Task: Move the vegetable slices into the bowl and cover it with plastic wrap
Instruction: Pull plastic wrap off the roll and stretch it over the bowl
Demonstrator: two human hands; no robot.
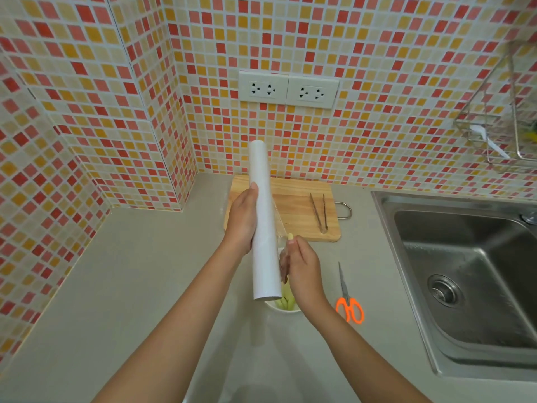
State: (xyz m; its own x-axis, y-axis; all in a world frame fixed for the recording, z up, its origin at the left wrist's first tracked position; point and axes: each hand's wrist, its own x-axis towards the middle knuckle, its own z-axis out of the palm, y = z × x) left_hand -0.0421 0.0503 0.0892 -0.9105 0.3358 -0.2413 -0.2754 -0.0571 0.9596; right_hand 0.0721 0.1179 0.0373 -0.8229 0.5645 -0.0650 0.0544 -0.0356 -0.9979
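Note:
My left hand [242, 219] grips a long white roll of plastic wrap [264, 228], held nearly upright above the counter. My right hand [305, 271] pinches the loose clear edge of the film [281, 237] at the roll's right side. Under the roll's lower end stands a white bowl [286, 311], mostly hidden, with pale green vegetable slices [286, 302] showing inside. A small yellowish piece [290, 236] shows at my right fingertips.
A wooden cutting board [296, 205] lies behind against the tiled wall, with metal tongs [319, 212] on it. Orange-handled scissors [348, 301] lie on the grey counter to the right. A steel sink [465, 280] fills the right side. A wire rack [502, 123] hangs above it.

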